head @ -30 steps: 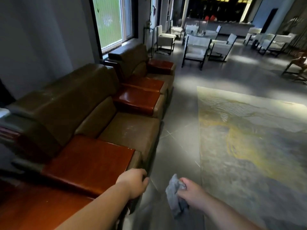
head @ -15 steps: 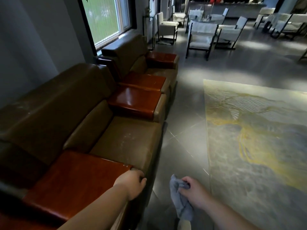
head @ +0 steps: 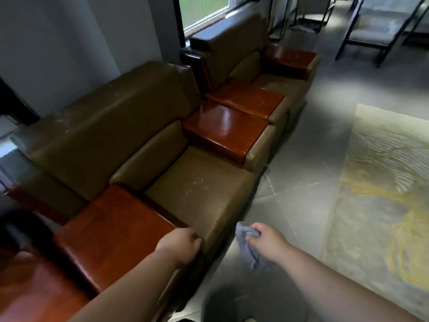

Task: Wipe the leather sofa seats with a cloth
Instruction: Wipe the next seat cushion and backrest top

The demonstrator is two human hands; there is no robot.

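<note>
1. Sofa seat [head: 199, 194], brown leather, is the nearest seat. It has small pale marks on top.
2. A shiny red-brown wooden armrest [head: 111, 235] sits on the near side of the sofa seat, and another wooden armrest [head: 225, 131] sits on its far side.
3. The left hand [head: 180, 245] rests on the front corner of the near armrest, just beside the sofa seat. Its fingers curl over the edge. The fingertips are hidden, so how hard it grips is hard to tell.
4. The right hand [head: 267, 242] is in the air in front of the sofa seat, over the grey tile floor [head: 308, 173]. Its fingers and thumb pinch a grey cloth [head: 248, 247].
5. The cloth hangs down in a bunch. It does not touch the sofa seat.
6. A second brown sofa [head: 241, 49] stands beyond the sofa seat, under a window [head: 204, 10] that is cut off at the top.
7. A pale rug [head: 383, 194] with yellow lines lies across the floor from the sofa seat, cut off at the right edge.
8. Dark-framed chairs [head: 376, 26] far past the sofa seat are blurry and cut off.
9. A dark round shape at the bottom edge is too blurry to name.
</note>
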